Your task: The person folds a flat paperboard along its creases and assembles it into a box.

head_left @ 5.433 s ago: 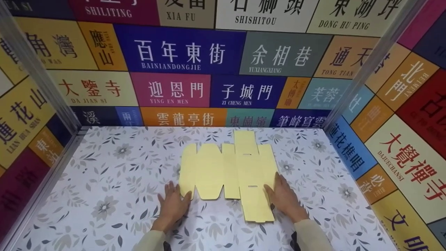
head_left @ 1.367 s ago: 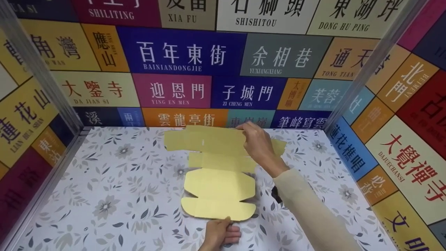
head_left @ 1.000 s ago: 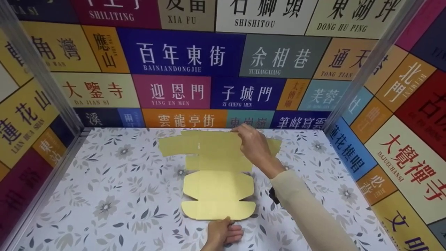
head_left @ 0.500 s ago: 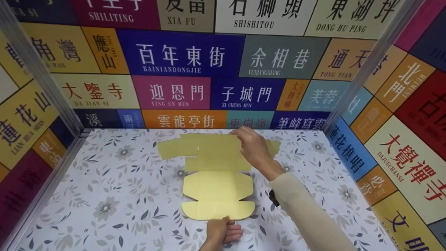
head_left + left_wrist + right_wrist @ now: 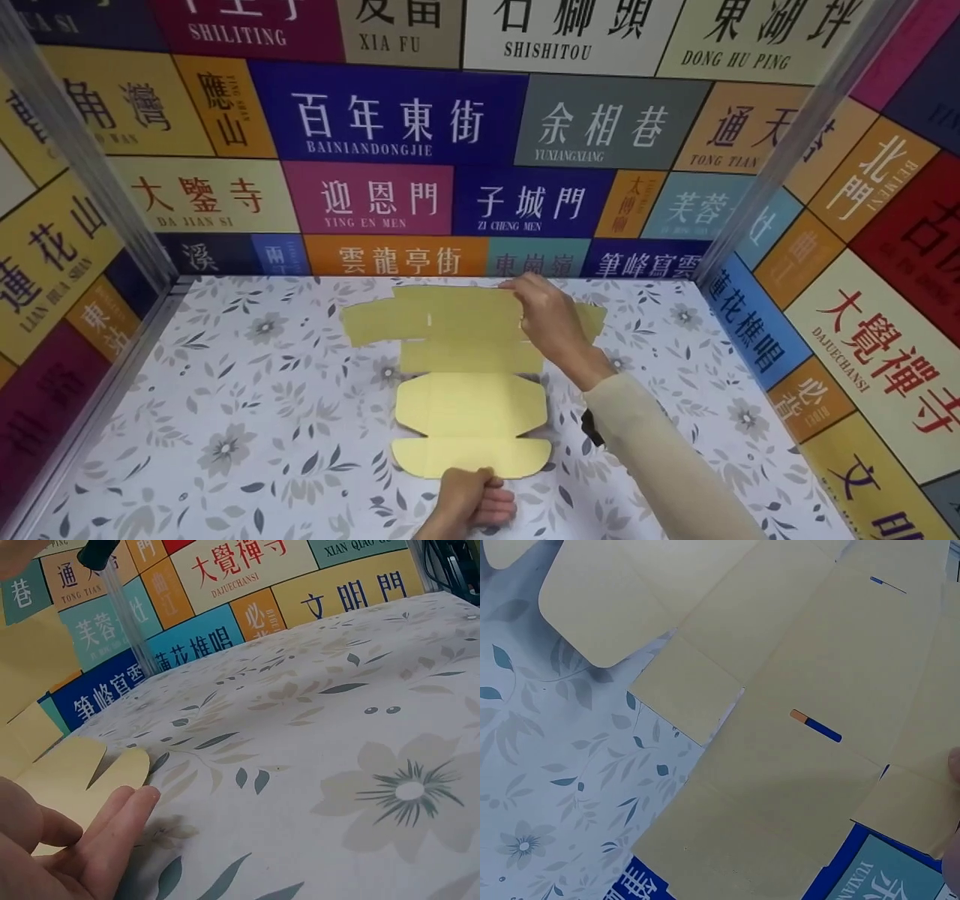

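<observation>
A yellow cardboard box blank (image 5: 469, 405), unfolded with flaps, slots and crease lines, stands partly raised from the table. Its rounded flap faces the person; the far panels tilt up and look darker. My right hand (image 5: 551, 315) pinches the far edge near the back wall, its fingertips partly hidden behind the board. At the near edge, my left hand (image 5: 472, 495) grips the rounded flap between thumb and curled index, the other fingers loosely extended. The left wrist view shows this hand's fingers (image 5: 124, 829) beside the flap. Slots in the raised panel (image 5: 780, 765) show in the right wrist view.
The table (image 5: 262, 405) has a white floral cover. Behind it rises a wall (image 5: 390, 112) of coloured sign panels, with similar walls left and right. Metal corner posts (image 5: 787, 150) stand where the walls meet.
Earlier the box blank lay flat with both hands at its sides. It has since been turned, rounded flap towards the person, and its far part lifted. Over the last second, little has moved.
</observation>
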Tool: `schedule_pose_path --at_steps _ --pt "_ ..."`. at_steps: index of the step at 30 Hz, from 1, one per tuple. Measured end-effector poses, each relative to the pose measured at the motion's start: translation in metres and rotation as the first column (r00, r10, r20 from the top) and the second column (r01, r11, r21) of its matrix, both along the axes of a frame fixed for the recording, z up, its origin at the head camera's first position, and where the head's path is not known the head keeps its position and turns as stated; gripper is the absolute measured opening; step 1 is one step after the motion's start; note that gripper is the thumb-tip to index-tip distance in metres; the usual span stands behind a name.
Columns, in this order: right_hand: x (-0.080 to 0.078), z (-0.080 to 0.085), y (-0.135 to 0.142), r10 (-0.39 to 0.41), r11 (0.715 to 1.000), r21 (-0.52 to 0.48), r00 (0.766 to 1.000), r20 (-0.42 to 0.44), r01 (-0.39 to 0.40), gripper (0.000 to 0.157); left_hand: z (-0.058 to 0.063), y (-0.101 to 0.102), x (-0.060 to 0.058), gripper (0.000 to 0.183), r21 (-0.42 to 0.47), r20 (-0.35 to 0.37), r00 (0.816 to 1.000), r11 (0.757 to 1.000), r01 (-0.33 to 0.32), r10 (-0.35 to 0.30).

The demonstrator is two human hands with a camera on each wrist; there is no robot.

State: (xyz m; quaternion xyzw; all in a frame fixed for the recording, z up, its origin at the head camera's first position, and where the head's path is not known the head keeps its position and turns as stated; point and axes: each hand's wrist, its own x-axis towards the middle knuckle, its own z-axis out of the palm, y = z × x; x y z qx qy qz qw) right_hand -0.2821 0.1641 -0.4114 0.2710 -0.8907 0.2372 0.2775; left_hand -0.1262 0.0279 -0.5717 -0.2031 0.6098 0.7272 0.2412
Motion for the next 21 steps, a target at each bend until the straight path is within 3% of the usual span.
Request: schedule_pose_path --at_steps 3,6,8,10,12,15,17,21 --pt "0.000 -0.002 0.001 0.000 1.000 0.010 1.000 -0.012 0.000 0.035 0.004 -0.003 -0.002 0.031 -0.057 -0.033 0.999 0.998 0.026 -0.028" --pt "0.000 -0.002 0.001 0.005 1.000 -0.001 1.000 -0.024 -0.005 0.035 0.008 -0.008 -0.009 0.027 -0.147 -0.133 0.990 0.989 0.020 -0.040" --pt "0.000 0.000 0.001 0.003 1.000 -0.014 0.999 -0.036 -0.004 0.036 0.013 -0.013 -0.017 0.022 -0.245 -0.251 0.967 0.969 -0.019 -0.045" --pt "0.000 0.001 0.001 0.001 1.000 -0.024 0.999 -0.043 -0.002 0.035 0.019 -0.020 -0.027 0.016 -0.362 -0.368 0.928 0.929 -0.080 -0.064" --pt "0.001 0.001 0.001 -0.001 1.000 -0.021 0.999 -0.043 0.000 0.035 0.025 -0.027 -0.037 0.011 -0.472 -0.477 0.873 0.867 -0.158 -0.100" --pt "0.002 0.001 0.001 -0.002 1.000 -0.009 0.999 -0.041 0.002 0.034 0.030 -0.038 -0.051 0.009 -0.613 -0.598 0.770 0.746 -0.260 -0.223" --pt "0.002 0.000 0.001 0.003 1.000 0.000 0.999 -0.039 -0.003 0.034 0.029 -0.044 -0.058 0.013 -0.674 -0.644 0.694 0.667 -0.318 -0.320" --pt "0.002 -0.002 0.000 0.018 1.000 0.013 0.999 -0.038 -0.017 0.034 0.018 -0.055 -0.070 0.025 -0.739 -0.673 0.522 0.520 -0.429 -0.525"
